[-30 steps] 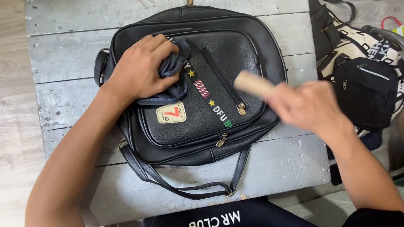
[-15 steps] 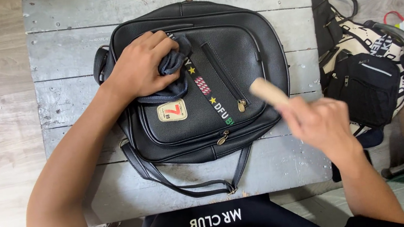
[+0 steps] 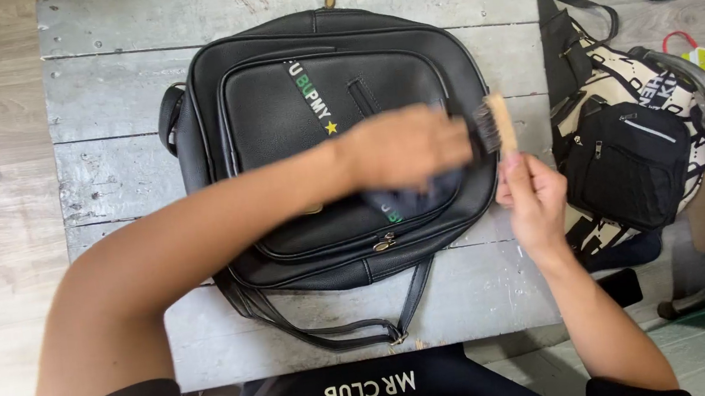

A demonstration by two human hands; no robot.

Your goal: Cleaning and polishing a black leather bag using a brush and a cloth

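Left hand (image 3: 404, 144) pressing dark cloth (image 3: 422, 192) flat on black backpack (image 3: 337, 138); right hand (image 3: 536, 196) gripping wooden brush (image 3: 498, 126). Better short strokes, bag pinned firm.

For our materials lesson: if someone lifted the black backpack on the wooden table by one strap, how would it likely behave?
The black backpack would probably sag rather than stay stiff: it lies flat. Its smooth, slightly shiny surface may be a bit slippery. The loose strap curls limply, so it would likely dangle. It is unlikely to roll.

Weathered grey plank table (image 3: 106, 176) (paint seemingly worn) under black backpack (image 3: 273, 102)
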